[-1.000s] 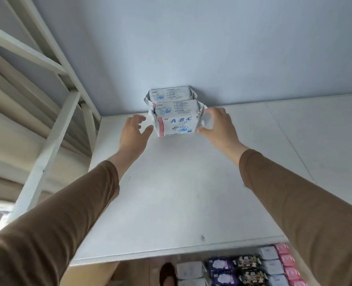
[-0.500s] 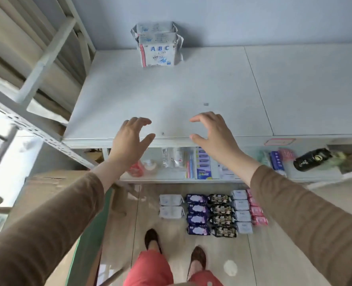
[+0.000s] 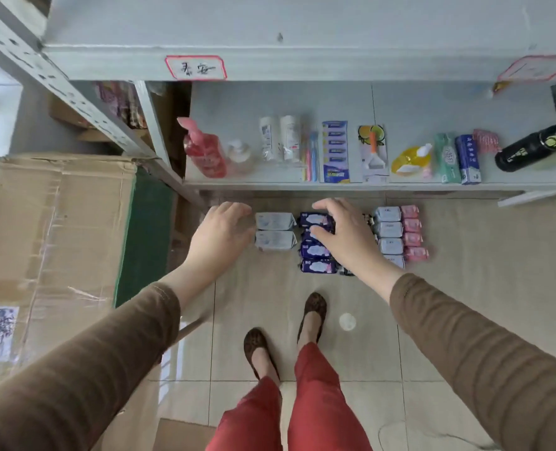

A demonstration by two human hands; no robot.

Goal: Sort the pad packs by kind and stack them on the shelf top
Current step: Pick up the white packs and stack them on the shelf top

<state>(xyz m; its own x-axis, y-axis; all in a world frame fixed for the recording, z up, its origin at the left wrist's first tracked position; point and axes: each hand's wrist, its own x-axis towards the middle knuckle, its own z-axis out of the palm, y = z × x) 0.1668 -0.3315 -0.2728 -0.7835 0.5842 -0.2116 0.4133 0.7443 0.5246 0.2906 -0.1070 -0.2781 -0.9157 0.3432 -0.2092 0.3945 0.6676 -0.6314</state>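
Pad packs (image 3: 275, 220) lie below both open, empty grips.

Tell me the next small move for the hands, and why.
Probably lower both hands onto the two white packs on the floor: the left hand is open beside them, the right hand is open over the purple packs, and neither holds anything.

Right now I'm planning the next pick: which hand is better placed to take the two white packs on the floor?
Left, probably. The left hand hangs open just beside the two white packs, while the right hand is over the purple packs.
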